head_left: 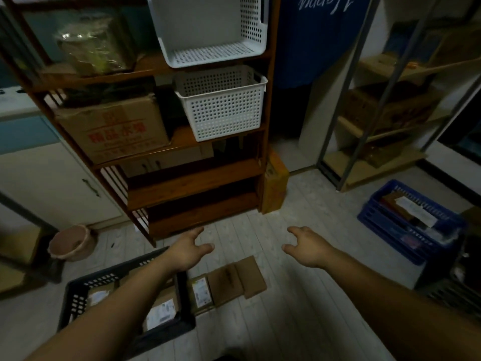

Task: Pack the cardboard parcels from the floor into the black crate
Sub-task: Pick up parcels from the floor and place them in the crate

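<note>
Both arms stretched forward over the floor (299,321), nothing held. Left hand (186,252) spread wide, fingers apart, hanging above the far right corner of the black crate (75,300). Right hand (308,247) also open, fingers loosely curled, over bare floor.

Crate sits lower left, under the left forearm. Parcels already in it: one with a white label (160,315), another (99,295) further left.

Three flat cardboard parcels on the floor just right of the crate, in a row, below and between the hands: labelled one (201,293) touching the crate wall, then a plain one (226,282), then another (253,276).

Further back: wooden shelf (192,183) with white baskets (223,108), blue crate (406,225) far right.
</note>
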`<action>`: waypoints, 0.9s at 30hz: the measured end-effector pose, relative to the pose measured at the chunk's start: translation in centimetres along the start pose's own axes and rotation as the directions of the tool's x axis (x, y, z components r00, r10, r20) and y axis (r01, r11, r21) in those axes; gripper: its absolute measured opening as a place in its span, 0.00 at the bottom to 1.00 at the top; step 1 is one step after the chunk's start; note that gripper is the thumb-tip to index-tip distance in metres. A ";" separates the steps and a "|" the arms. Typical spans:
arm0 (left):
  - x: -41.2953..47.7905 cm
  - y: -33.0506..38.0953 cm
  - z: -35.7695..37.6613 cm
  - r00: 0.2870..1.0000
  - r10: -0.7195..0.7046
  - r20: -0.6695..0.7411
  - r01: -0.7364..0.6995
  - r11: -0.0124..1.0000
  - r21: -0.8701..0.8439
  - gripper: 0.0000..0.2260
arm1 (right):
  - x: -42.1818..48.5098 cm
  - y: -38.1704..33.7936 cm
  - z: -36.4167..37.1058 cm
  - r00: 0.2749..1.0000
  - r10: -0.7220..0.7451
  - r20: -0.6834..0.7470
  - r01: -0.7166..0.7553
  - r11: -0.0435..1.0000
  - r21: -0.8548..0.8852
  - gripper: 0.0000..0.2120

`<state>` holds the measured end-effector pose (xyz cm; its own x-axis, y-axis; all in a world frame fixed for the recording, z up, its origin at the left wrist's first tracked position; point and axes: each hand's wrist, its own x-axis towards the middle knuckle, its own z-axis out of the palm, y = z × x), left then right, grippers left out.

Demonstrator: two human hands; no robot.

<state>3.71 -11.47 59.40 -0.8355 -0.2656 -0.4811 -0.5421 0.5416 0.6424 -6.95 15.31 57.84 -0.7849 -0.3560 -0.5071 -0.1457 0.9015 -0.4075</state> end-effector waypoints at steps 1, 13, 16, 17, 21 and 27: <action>1.1 0.4 0.0 1.000 -0.006 0.003 0.006 1.000 0.000 0.31 | 0.8 0.1 -0.2 1.000 0.007 0.001 -0.007 1.000 0.008 0.33; 11.1 3.6 3.0 0.986 -0.156 0.066 0.157 0.987 -0.019 0.31 | 11.6 4.9 -4.2 0.989 0.012 0.150 -0.010 1.000 -0.017 0.33; 12.4 3.4 5.1 0.966 -0.258 0.005 0.257 0.956 -0.140 0.32 | 15.6 6.6 -4.8 0.968 -0.044 0.247 0.063 0.995 -0.072 0.33; 12.7 3.4 6.1 0.955 -0.297 -0.006 0.291 0.939 -0.185 0.32 | 16.7 7.3 -4.9 0.959 -0.053 0.277 0.078 0.994 -0.081 0.33; 14.3 3.6 10.7 0.909 -0.417 0.001 0.406 0.884 -0.231 0.29 | 20.6 10.0 -4.0 0.929 -0.074 0.362 0.125 0.985 -0.119 0.33; 20.4 -0.5 19.0 0.900 -0.421 0.114 0.435 0.885 -0.165 0.09 | 27.2 14.5 3.5 0.912 -0.068 0.405 0.094 0.995 -0.045 0.32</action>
<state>-11.35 -2.06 37.92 -0.5131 -0.3764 -0.7714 -0.8583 0.2324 0.4575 -28.33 17.79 35.45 -0.4619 -0.4857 -0.7421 -0.2460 0.8740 -0.4190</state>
